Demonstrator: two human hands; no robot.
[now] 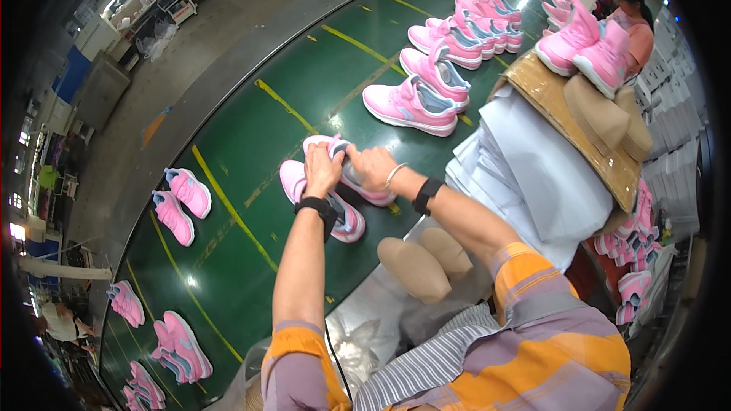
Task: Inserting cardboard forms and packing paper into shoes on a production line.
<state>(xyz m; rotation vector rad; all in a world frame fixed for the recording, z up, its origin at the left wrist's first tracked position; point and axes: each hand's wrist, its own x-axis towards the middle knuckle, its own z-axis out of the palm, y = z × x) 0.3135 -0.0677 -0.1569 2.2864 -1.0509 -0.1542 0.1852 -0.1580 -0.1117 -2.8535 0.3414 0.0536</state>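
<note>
Both my hands meet over a pink sneaker (358, 179) with a grey lining that lies on the green conveyor belt (304, 91). My left hand (321, 170) grips the shoe's near side and my right hand (373, 165) holds its opening. Its partner shoe (346, 221) lies just beneath, partly hidden by my left wrist. Each wrist wears a black band.
More pink sneaker pairs (426, 87) run along the belt ahead, and others (181, 199) lie behind to the left. Tan insoles (422, 262) lie on the metal edge by my right arm. White tissue sheets (533, 175), a cardboard sheet (579, 118) with shoes, and another person (636, 19) are at right.
</note>
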